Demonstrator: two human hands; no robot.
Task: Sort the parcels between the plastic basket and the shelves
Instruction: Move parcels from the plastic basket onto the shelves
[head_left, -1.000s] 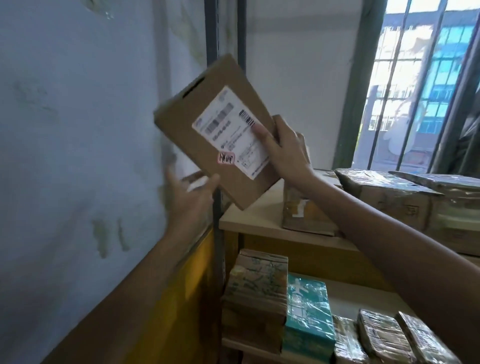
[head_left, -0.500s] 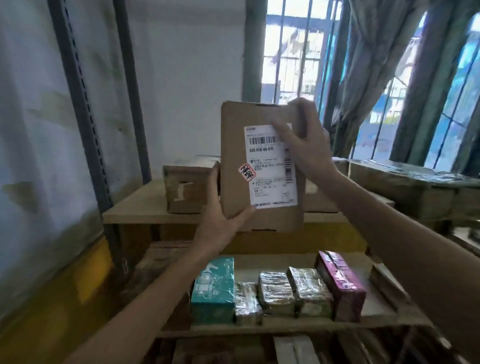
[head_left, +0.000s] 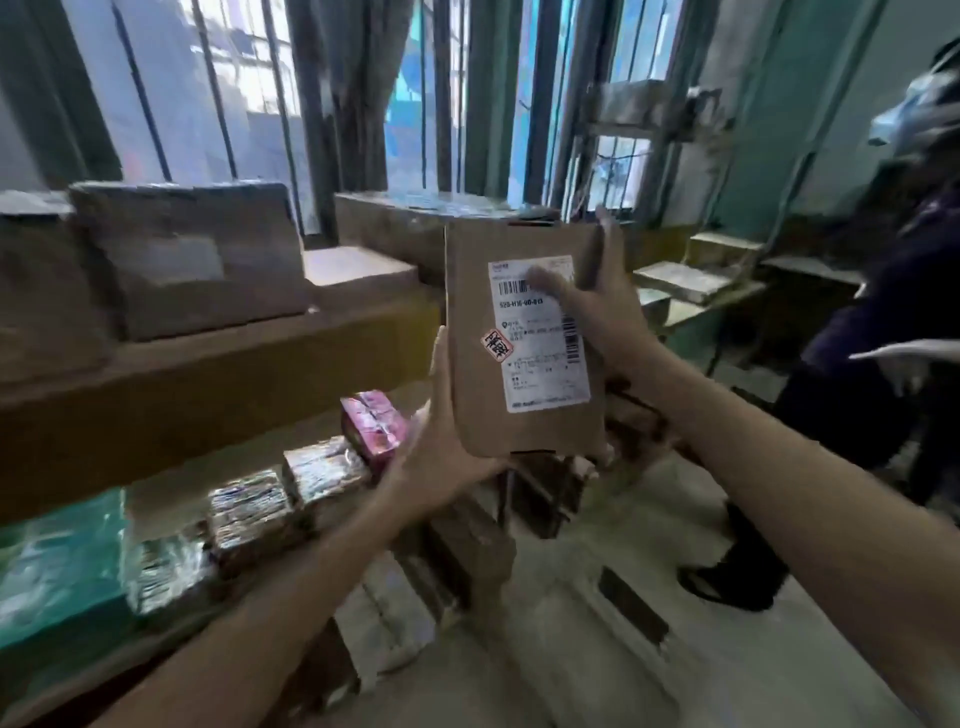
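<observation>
My left hand (head_left: 441, 460) gripping the bottom corner of an upright flat brown cardboard parcel (head_left: 524, 431), my right hand (head_left: 602, 317) gripping its right edge, wooden shelves (head_left: 208, 395) left of it.

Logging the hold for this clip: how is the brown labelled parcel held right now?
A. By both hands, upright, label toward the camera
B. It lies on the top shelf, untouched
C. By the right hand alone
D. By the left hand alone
A: the left hand holds the lower left corner of the cardboard parcel, and the right hand grips its right edge, thumb lying across the white label.
</observation>
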